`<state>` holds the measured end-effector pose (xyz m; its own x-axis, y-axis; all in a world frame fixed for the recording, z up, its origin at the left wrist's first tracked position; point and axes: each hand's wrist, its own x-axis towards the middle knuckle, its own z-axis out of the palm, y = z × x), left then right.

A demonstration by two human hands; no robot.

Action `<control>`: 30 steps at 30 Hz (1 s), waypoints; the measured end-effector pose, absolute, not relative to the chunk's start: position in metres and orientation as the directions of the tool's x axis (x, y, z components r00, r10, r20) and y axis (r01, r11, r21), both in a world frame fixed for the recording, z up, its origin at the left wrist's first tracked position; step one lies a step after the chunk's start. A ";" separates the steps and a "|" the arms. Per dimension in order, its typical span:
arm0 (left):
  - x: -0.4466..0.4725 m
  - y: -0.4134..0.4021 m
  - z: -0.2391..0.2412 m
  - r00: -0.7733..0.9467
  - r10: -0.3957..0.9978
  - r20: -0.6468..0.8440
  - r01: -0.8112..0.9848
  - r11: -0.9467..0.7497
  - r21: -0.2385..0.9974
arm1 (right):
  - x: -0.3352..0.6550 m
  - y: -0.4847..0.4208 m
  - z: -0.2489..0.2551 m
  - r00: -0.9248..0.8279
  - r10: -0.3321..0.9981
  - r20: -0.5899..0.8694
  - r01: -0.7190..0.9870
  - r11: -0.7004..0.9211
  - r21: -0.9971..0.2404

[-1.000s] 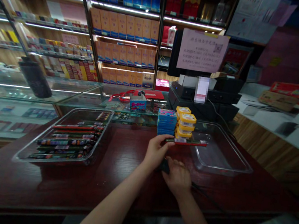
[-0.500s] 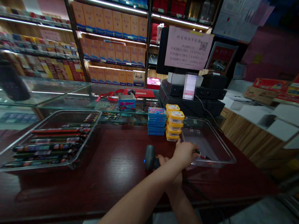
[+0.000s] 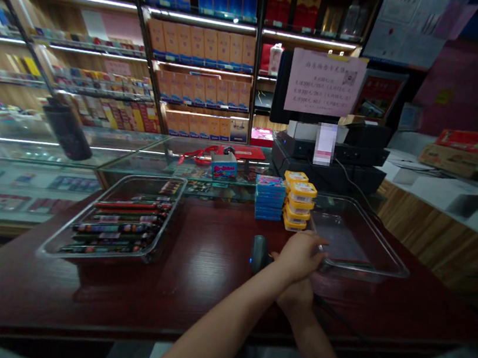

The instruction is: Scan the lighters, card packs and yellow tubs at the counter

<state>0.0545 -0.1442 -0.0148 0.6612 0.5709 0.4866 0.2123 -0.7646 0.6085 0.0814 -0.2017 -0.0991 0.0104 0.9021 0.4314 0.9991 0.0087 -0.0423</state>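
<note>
My forearms cross, the left over the right. My left hand is at the near left corner of the right-hand clear plastic tray, fingers apart and holding nothing. A thin dark pen lies inside that tray along its near side. Beneath my left wrist, my right hand grips a black barcode scanner with a small blue light; most of its grip is hidden. Another clear tray on the left holds several pens lying side by side.
Behind my hands stand a stack of blue packets and stacked yellow-lidded tubs. A small blue box and a black bottle sit on the glass counter. A monitor with a paper sign rises at the back. The scanner's cable trails right.
My left hand has let go of the pen, which now lies in the right tray. My right hand keeps the scanner. The whole view has shifted left.
</note>
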 end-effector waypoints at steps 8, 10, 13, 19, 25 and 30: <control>-0.046 -0.127 0.008 0.478 0.655 0.585 0.318 -0.751 0.579 | 0.078 -0.210 -0.083 0.000 0.897 0.442 0.988 0.069 -0.140; -0.075 -0.120 0.013 0.410 0.682 0.606 0.366 -0.731 0.575 | 0.078 -0.212 -0.081 -0.003 0.905 0.426 0.986 0.074 -0.150; -0.122 -0.108 0.022 0.318 0.713 0.626 0.470 -0.691 0.548 | 0.079 -0.214 -0.082 0.016 0.920 0.393 0.986 0.050 -0.157; -0.214 -0.082 0.041 0.189 0.821 0.539 0.873 -0.392 0.291 | 0.082 -0.211 -0.088 0.020 0.931 0.363 0.984 0.047 -0.174; -0.269 -0.064 0.043 -0.069 0.946 0.317 0.997 0.061 0.037 | 0.081 -0.211 -0.087 0.029 0.931 0.364 0.987 0.032 -0.159; -0.283 -0.057 0.037 -0.046 0.959 0.279 0.999 0.044 0.013 | 0.082 -0.211 -0.088 0.029 0.932 0.361 0.990 0.024 -0.141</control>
<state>-0.2835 -0.0568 0.0366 -0.0462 0.9591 0.2794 0.9989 0.0443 0.0133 0.0815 -0.2105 -0.0876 0.0291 0.9321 0.3611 0.9897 0.0239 -0.1413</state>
